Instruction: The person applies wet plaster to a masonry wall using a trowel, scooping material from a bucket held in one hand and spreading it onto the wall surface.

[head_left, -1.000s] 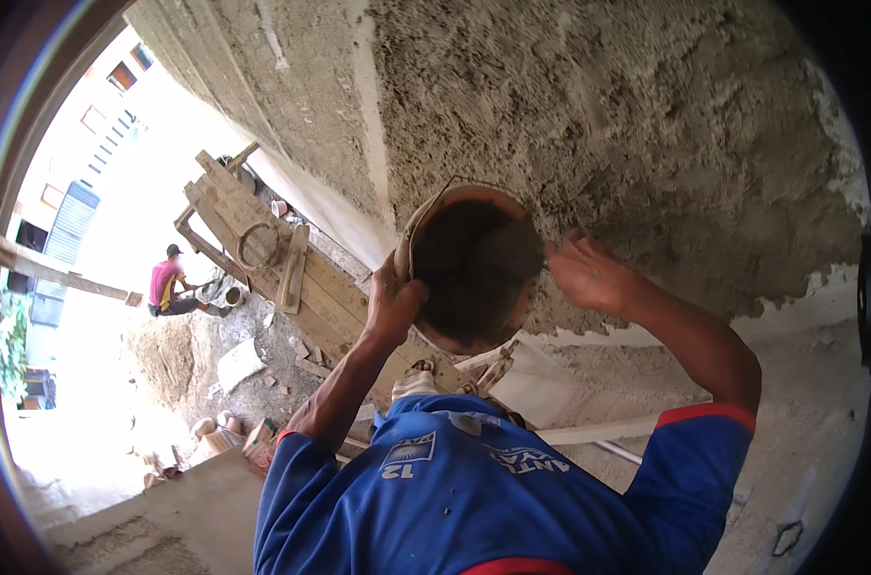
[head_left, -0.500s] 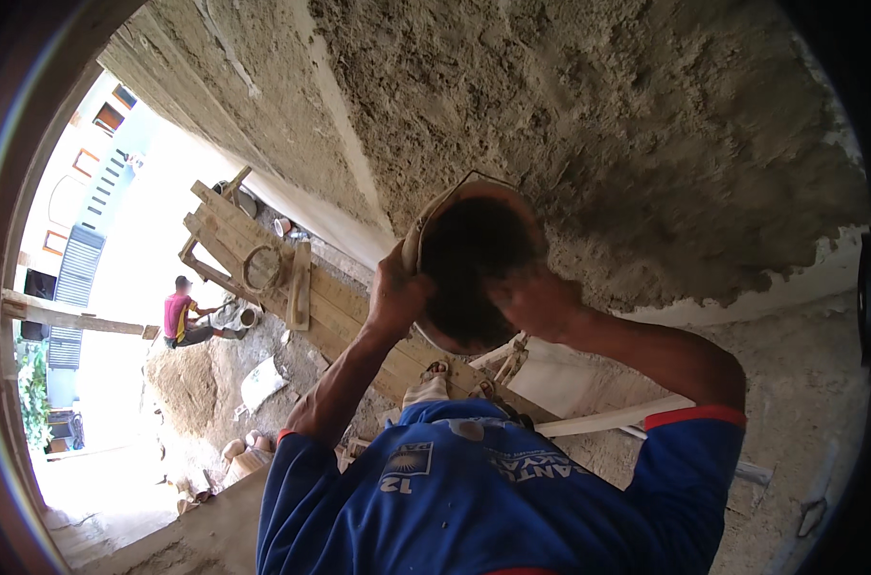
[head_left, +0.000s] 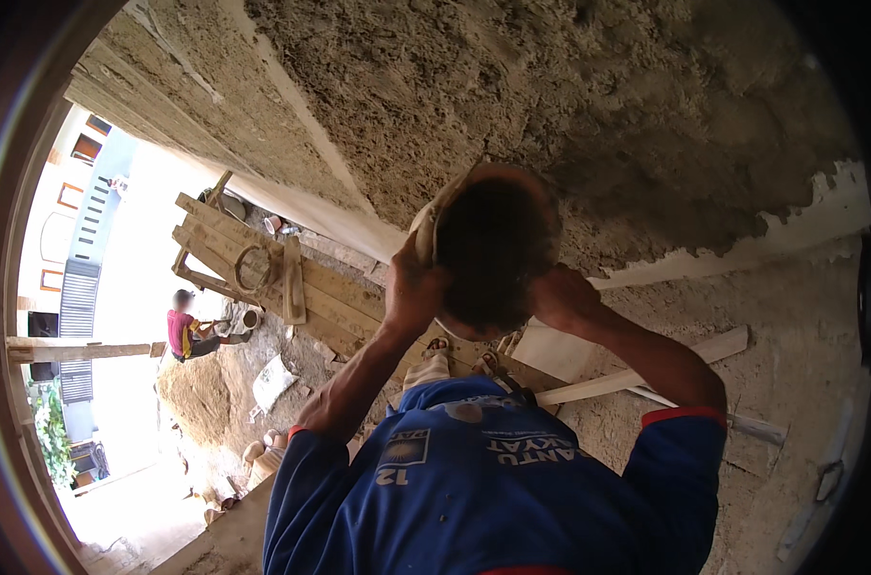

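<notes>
A round bucket [head_left: 494, 251] with a dark, shadowed inside is held up in front of me, close to the rough plastered wall [head_left: 627, 105]. My left hand [head_left: 414, 293] is closed on its left side, the thumb reaching over the rim. At the lower right of the rim my right hand [head_left: 562, 301] has its fingers curled round the edge. What lies deep in the bucket is too dark to make out. Wet, darker mortar covers the wall beside the bucket, ending in a ragged lower edge.
My feet stand on a plank scaffold [head_left: 344, 305], which bears a round mortar-stained container [head_left: 255, 268] and a loose board [head_left: 294, 281]. A long timber [head_left: 656, 367] slants at right. Below left, a person [head_left: 188, 326] sits by a sand heap [head_left: 194, 395] with another bucket [head_left: 251, 319].
My right hand has moved from over the bucket's mouth to its right rim. The bucket has shifted slightly right and up, with my left hand still on it.
</notes>
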Tool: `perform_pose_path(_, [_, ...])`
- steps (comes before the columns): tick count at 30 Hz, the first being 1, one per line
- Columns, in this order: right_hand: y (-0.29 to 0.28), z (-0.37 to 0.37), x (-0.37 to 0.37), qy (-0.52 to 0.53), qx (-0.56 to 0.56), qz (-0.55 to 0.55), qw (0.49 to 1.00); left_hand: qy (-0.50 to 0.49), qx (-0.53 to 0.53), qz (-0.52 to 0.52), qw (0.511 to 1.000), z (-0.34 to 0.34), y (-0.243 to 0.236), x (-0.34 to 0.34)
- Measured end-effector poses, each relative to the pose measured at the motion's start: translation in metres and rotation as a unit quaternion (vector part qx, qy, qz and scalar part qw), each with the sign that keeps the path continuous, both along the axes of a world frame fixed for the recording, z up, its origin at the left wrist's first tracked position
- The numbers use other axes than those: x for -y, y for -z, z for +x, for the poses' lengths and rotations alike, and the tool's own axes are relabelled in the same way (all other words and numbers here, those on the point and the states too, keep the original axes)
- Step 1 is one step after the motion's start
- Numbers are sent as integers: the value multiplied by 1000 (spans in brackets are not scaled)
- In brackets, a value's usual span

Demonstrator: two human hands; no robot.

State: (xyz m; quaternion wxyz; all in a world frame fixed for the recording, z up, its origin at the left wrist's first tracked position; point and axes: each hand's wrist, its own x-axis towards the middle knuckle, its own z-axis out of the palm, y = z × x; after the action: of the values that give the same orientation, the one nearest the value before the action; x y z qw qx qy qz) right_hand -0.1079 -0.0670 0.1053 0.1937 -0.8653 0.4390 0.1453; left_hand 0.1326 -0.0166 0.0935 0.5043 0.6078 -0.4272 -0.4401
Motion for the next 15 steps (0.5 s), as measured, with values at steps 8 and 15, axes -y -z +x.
perform_pose_path(8, [29, -12, -24, 92, 260, -7, 961, 27, 29, 2, 999, -22, -10, -4])
perform_pose_path(15, [-17, -64, -18, 79, 84, 11, 993, 35, -91, -19, 995, -35, -27, -11])
